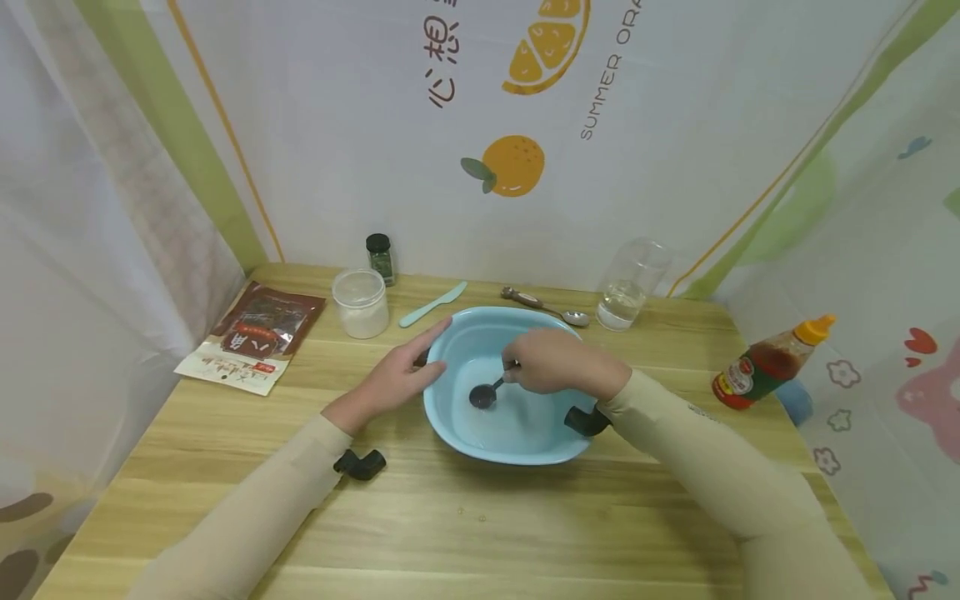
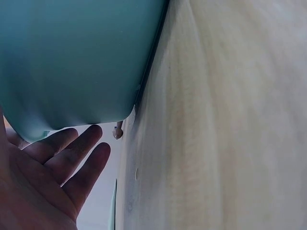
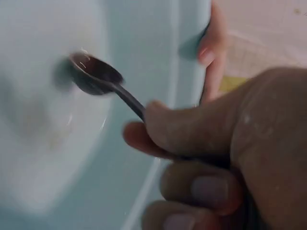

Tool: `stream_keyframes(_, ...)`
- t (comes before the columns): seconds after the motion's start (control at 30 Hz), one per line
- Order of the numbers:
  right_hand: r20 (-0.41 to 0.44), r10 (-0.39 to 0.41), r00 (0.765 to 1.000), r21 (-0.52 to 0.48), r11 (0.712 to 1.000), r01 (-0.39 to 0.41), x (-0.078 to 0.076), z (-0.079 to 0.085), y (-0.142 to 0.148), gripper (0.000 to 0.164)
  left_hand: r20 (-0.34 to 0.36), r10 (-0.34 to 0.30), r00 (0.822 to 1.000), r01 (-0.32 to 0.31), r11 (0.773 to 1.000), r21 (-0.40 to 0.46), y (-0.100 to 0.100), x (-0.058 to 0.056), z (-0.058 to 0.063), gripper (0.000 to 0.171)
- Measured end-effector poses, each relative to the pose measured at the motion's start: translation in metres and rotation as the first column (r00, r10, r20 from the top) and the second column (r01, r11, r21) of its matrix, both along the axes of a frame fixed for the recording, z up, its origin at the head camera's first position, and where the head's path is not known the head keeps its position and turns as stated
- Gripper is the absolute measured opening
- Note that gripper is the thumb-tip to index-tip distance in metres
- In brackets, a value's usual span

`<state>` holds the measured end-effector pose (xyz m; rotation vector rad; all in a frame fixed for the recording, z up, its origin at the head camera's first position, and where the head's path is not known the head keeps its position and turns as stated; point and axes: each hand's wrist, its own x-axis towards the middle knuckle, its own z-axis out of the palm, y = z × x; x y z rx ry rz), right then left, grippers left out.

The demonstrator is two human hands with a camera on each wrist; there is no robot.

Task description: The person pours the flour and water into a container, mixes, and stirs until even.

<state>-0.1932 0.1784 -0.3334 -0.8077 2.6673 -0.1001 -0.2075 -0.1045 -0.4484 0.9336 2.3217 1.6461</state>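
A light-blue basin [image 1: 487, 446] stands on the wooden table. My right hand [image 1: 546, 360] grips the handle of a dark spoon [image 1: 482, 397] inside it. In the right wrist view the spoon's bowl [image 3: 96, 75] faces up, tilted, over the pale basin floor; glints show in it, but I cannot tell what it contains. My left hand [image 1: 397, 377] holds the basin's left rim, its thumb over the edge. In the left wrist view, the left hand's fingers [image 2: 86, 177] spread along the outside of the basin's wall [image 2: 81, 62].
Behind the basin lie a mint-green spreader knife [image 1: 433, 305] and a metal spoon [image 1: 543, 306]. A jar of white powder [image 1: 361, 307], a green spice bottle [image 1: 380, 260] and a brown-white packet [image 1: 255, 333] stand left. On the right are a glass with clear liquid [image 1: 622, 302] and a red sauce bottle [image 1: 765, 367].
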Motion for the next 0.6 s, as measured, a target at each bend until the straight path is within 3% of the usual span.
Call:
stream_keyframes(0.17,-0.124,-0.119,0.985,0.010,0.993,0.122,-0.014,-0.003,0.014,0.022,0.003,-0.004,1.000,0.004,1.000,0.004,0.003,0.001,0.002,0.072)
stream_keyframes(0.3,-0.135,-0.182,0.974,0.054,0.980,0.191,-0.012,0.002,0.031,0.032,0.006,-0.005,1.000,0.005,1.000,0.004,0.004,-0.001,0.001,0.072)
stream_keyframes(0.47,-0.071,-0.101,0.992,0.125,0.986,0.109,0.003,0.013,0.035,0.036,0.006,-0.001,1.000,0.001,1.000,0.000,0.001,-0.002,-0.001,0.071)
stream_keyframes(0.6,0.001,-0.027,1.000,0.100,0.995,0.027,0.009,0.016,0.023,0.029,0.014,0.001,1.000,-0.001,1.000,0.005,0.000,-0.001,-0.002,0.071)
